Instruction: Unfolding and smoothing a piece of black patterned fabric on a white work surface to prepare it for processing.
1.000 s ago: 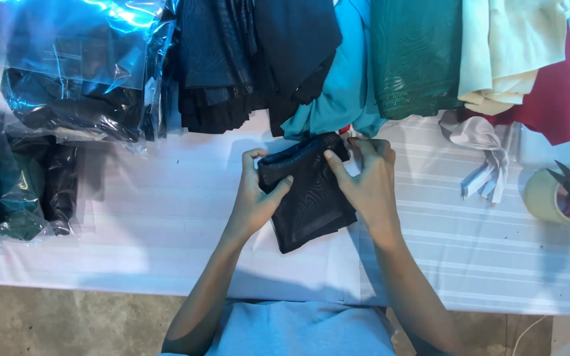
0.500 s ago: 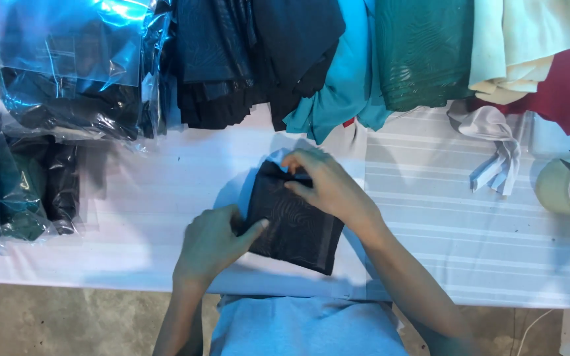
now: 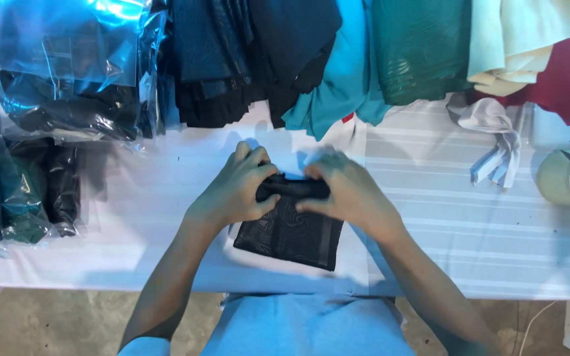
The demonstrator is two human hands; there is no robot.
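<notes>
Both hands now meet at the top edge of the black cloth (image 3: 291,231).
Left hand (image 3: 235,191) and right hand (image 3: 348,194) each keep a pinching grip on it, mid-frame on the counter (image 3: 463,231).

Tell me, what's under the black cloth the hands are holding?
The black cloth lies on the white striped table. Both the left hand and right hand grip its rolled top edge. Anything beneath its middle is covered.

Black sheer patterned cloth (image 3: 291,231), folded square; far edge rolled; flat on the white table
</notes>
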